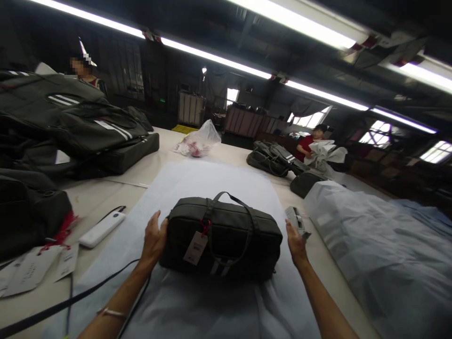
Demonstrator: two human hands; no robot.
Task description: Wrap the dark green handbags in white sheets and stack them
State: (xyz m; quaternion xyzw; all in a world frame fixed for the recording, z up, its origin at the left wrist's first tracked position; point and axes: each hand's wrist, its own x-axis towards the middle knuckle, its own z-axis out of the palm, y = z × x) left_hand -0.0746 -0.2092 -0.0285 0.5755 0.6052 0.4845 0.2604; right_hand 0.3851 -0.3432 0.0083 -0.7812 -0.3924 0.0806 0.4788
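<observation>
A dark duffel bag [226,235] stands upright in front of me on a large white sheet [219,176]. One of its handles arches over the top, and the other hangs down its front. A paper hang tag [196,248] dangles from a red cord, and two pale stripes mark the lower front. At the bag's left end, my left hand [154,238] is open, its flat palm side close against the fabric; contact is hard to confirm. Across from it, my right hand [295,241] is open just off the right end, beside a grey tape dispenser [297,220].
Dark bags [88,127] are heaped at left, near loose hang tags [33,270] and a white handheld device [102,229]. Beyond the sheet sits a clear plastic bag [199,141]. Sheet-covered goods [381,245] line the right. Two people work farther back.
</observation>
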